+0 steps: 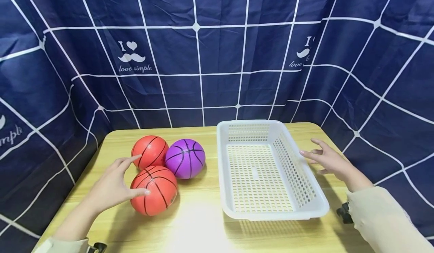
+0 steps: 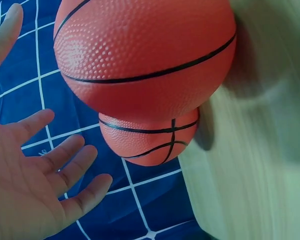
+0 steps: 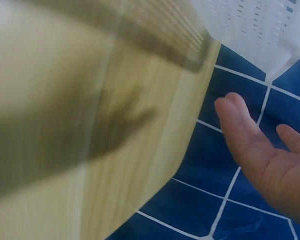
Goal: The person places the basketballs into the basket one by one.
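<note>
Two red toy basketballs, a near one [image 1: 156, 192] and a far one [image 1: 154, 147], sit on the left of the table, with a purple toy basketball [image 1: 185, 159] beside them. My left hand [image 1: 110, 187] is at the near red ball's left side, thumb and fingers spread, the thumb overlapping that ball in the head view. In the left wrist view its palm [image 2: 25, 185] faces the balls and holds nothing. My right hand [image 1: 329, 160] hovers beside the right rim of a white plastic basket [image 1: 222, 177], fingers spread and nothing in them. The basket's perforated floor is bare.
The light wooden table [image 1: 200, 226] has rounded far corners. A dark blue curtain [image 1: 220, 57] with white grid lines surrounds its back and sides. Dark wrist devices show at both sleeves [image 1: 386, 215].
</note>
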Demonstrator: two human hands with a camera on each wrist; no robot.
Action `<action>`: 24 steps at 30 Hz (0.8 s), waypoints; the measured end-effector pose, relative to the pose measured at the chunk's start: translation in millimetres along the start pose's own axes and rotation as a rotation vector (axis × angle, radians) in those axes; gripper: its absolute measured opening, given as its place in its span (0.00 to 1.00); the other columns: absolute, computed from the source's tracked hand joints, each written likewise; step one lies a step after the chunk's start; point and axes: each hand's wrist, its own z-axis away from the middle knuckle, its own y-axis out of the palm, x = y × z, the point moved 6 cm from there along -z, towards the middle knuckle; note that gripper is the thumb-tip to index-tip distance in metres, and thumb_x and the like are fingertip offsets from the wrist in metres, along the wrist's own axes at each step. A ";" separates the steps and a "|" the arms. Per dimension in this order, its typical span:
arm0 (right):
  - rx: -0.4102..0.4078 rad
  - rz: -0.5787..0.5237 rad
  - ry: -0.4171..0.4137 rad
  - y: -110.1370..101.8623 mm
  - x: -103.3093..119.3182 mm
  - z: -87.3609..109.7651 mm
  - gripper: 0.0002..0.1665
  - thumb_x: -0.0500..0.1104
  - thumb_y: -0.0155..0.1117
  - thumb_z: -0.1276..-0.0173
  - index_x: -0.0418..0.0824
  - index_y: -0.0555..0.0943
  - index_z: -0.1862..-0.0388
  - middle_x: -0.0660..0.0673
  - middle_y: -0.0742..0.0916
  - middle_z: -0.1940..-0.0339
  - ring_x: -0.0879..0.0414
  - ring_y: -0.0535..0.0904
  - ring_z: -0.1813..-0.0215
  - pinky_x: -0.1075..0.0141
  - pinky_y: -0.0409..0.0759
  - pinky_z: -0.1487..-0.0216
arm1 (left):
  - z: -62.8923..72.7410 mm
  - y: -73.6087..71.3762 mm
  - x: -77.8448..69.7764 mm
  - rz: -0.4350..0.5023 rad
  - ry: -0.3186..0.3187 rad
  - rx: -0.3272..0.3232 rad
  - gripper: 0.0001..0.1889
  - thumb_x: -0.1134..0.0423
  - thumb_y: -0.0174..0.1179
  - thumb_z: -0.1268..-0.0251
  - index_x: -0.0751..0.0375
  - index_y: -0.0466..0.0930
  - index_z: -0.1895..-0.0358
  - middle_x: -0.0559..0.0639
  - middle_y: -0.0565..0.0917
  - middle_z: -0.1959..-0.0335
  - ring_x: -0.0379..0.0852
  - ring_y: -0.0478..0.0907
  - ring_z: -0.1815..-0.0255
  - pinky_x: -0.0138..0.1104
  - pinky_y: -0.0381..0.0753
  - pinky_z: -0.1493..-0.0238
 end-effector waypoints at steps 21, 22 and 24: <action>0.167 -0.330 0.001 8.7 -27.0 -1.6 0.39 0.44 0.53 0.26 0.33 0.46 0.26 0.48 0.83 0.50 0.59 0.79 0.48 0.56 0.77 0.51 | 10.0 31.2 11.1 0.144 0.022 0.000 0.52 0.38 0.79 0.76 0.59 0.71 0.39 0.61 0.71 0.49 0.61 0.73 0.51 0.60 0.76 0.56; 0.178 -0.357 -0.003 9.5 -26.5 -1.2 0.36 0.44 0.53 0.26 0.35 0.49 0.27 0.49 0.84 0.51 0.58 0.79 0.48 0.57 0.78 0.51 | 10.5 32.1 11.8 0.149 0.019 0.003 0.52 0.38 0.79 0.76 0.58 0.70 0.39 0.61 0.71 0.50 0.61 0.74 0.51 0.59 0.76 0.56; 0.201 -0.410 -0.012 10.9 -24.9 -0.4 0.29 0.42 0.52 0.25 0.39 0.56 0.30 0.49 0.84 0.52 0.57 0.80 0.48 0.58 0.78 0.52 | 11.8 33.4 12.8 0.161 0.013 0.007 0.53 0.39 0.79 0.76 0.57 0.69 0.38 0.61 0.70 0.50 0.61 0.74 0.52 0.59 0.77 0.57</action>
